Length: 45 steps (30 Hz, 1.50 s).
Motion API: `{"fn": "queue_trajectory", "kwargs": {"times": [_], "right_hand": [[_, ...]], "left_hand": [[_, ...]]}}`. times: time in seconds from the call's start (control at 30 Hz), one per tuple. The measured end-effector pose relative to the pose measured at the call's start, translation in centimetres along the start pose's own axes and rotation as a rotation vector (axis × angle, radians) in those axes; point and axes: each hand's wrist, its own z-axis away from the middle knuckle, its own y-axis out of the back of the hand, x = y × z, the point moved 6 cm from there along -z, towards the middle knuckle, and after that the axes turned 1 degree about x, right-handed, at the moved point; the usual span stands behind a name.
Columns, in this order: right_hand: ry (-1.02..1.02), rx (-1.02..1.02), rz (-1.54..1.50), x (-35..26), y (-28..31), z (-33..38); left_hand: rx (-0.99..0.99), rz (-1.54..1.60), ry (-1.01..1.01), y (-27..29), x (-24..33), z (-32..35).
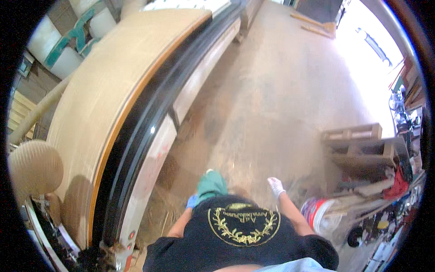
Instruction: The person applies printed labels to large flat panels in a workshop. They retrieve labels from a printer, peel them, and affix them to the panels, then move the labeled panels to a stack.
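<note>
My left hand, in a blue glove, hangs beside my green trouser leg. Shirt and leg partly hide it, and its fingers do not show clearly. On the other side my right hand wears a whitish glove and hangs over the floor. Its fingers look stretched forward, somewhat blurred, with nothing visible in them. Nearest to that hand is a white bucket with a red and blue label. To my left runs a long machine bed with a black rail, bearing a large tan board.
A ribbed hose stands over the board's near left end. Wooden pallets and a red cloth lie to the right, among scattered scraps. Dusty floor stretches ahead to a bright doorway, with a wooden piece beside it.
</note>
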Motion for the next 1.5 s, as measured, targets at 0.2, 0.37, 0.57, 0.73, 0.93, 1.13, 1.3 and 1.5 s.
{"fn": "queue_trajectory", "kwargs": {"times": [0.2, 0.37, 0.57, 0.73, 0.93, 1.13, 1.3, 1.5], "right_hand": [[0.082, -0.057, -0.278, -11.4, -6.9, -0.4], [0.029, 0.007, 0.032, -3.5, -1.1, 3.9], [-0.648, 0.033, 0.138, 13.9, 1.8, 15.8], [-0.713, -0.221, 0.394, 25.3, -0.6, 15.2], [-0.590, -0.087, 0.265, 8.8, 6.6, 10.0], [-0.117, -0.011, 0.083, -10.3, 14.0, -6.6], [-0.105, -0.097, -0.296, -21.6, 6.8, -17.6], [-0.174, -0.213, -0.170, -25.3, 5.1, -24.5]], "left_hand": [[-0.111, -0.380, -0.068, 7.4, -2.2, 5.5], [-0.136, -0.464, -0.088, 10.4, 3.0, 3.8], [0.221, 0.372, 0.057, 16.2, 7.9, -4.1], [0.260, 0.437, -0.220, 18.7, 19.2, -9.8], [-0.027, 0.147, 0.145, 14.5, 17.3, 4.0], [-0.242, -0.089, 0.028, 7.5, 21.2, 1.7], [-0.240, -0.057, 0.080, 11.3, 25.5, -5.8], [-0.223, -0.251, -0.001, 21.0, 25.9, -14.0]]}}
